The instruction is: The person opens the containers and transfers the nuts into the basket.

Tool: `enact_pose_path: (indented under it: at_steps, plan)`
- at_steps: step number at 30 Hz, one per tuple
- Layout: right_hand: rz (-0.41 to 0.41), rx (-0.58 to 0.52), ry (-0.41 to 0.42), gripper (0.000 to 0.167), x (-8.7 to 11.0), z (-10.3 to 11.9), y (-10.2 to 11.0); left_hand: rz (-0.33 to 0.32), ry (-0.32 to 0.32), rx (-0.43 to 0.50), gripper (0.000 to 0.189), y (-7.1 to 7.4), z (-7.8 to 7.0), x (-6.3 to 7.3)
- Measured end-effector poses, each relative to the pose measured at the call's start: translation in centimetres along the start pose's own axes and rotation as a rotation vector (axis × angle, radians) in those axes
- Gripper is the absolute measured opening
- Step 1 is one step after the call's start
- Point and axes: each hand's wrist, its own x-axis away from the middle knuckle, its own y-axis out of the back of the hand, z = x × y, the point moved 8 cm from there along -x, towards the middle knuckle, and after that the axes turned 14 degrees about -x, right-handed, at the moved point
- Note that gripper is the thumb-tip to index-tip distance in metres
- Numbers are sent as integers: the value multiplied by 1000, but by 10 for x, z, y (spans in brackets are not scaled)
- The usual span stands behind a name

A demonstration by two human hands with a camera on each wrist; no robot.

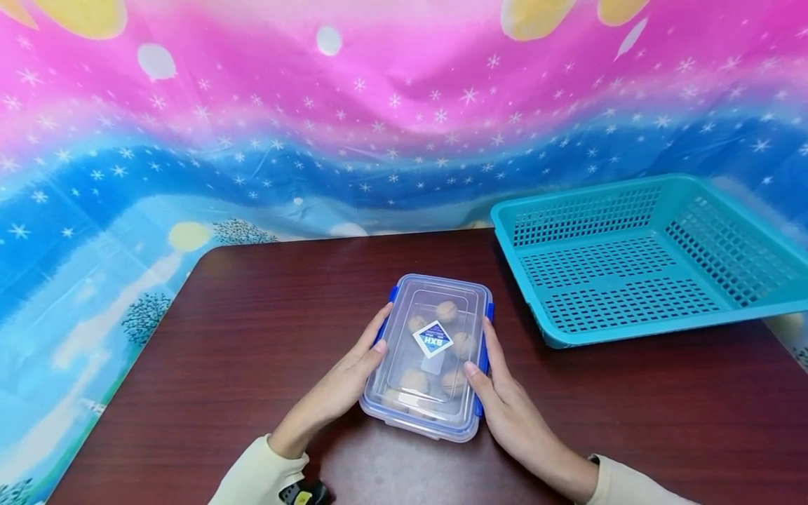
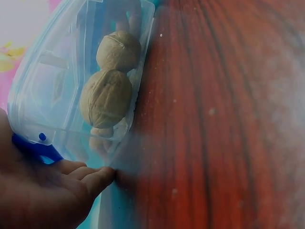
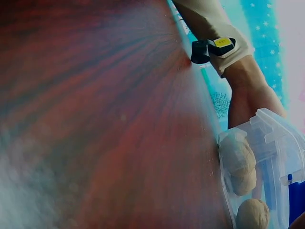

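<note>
A clear plastic food container (image 1: pixel 404 294) with blue side latches sits on the table in front of me, its lid on. Several walnuts (image 2: pixel 106 98) show through its walls, and a blue-and-white diamond label is stuck on the lid. My left hand (image 1: pixel 337 386) grips the container's left side, thumb near the lid's edge and fingers along the latch side. On the opposite side my right hand (image 1: pixel 514 414) holds it, thumb over the lid's rim and fingers against the blue latch. In the right wrist view, walnuts (image 3: pixel 252 213) lie at the container's bottom.
A teal perforated plastic basket (image 1: pixel 688 291) stands at the right on the dark reddish-brown table (image 1: pixel 252 315). Behind the table hangs a pink and blue cloth (image 1: pixel 379 126) with snowflakes. A black wrist camera (image 3: pixel 202 51) is strapped at the left sleeve.
</note>
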Motion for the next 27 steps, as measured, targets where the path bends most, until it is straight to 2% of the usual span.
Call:
enact_pose_path:
  at_steps: [15, 22, 27]
  plan:
    - [13, 3, -7, 71, -2, 1, -2, 42, -7, 4, 55, 3, 2, 0]
    - [25, 7, -26, 72, -1, 1, -1, 55, 10, 10, 55, 4, 4, 0]
    - [20, 16, -8, 72, 0, 1, 1, 59, 17, -4, 55, 5, 4, 0]
